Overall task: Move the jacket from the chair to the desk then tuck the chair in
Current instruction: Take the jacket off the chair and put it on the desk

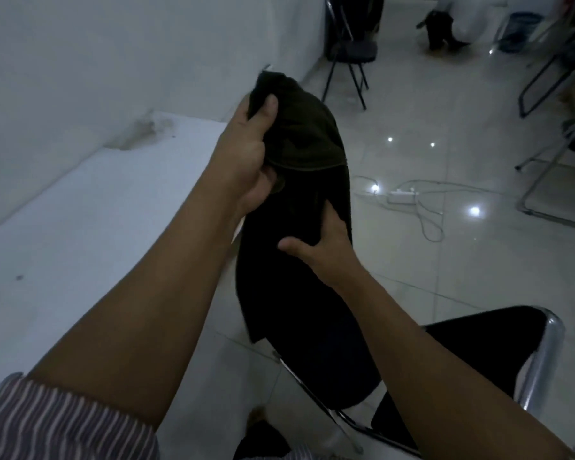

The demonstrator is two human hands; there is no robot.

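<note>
A dark jacket (299,200) hangs in the air between the white desk (90,207) on the left and the black chair (478,346) with a chrome frame at the lower right. My left hand (249,151) grips the jacket's upper part near the collar. My right hand (326,247) holds the cloth lower down, fingers pressed into it. The jacket's bottom edge hangs just above the chair seat, beside the desk's right edge.
A white wall (113,61) runs behind the desk. A power strip with cables (402,195) lies on the glossy tiled floor. A folding chair (349,51) stands at the back and more metal chairs (551,154) stand at the right. A person's boots (442,31) show at the top.
</note>
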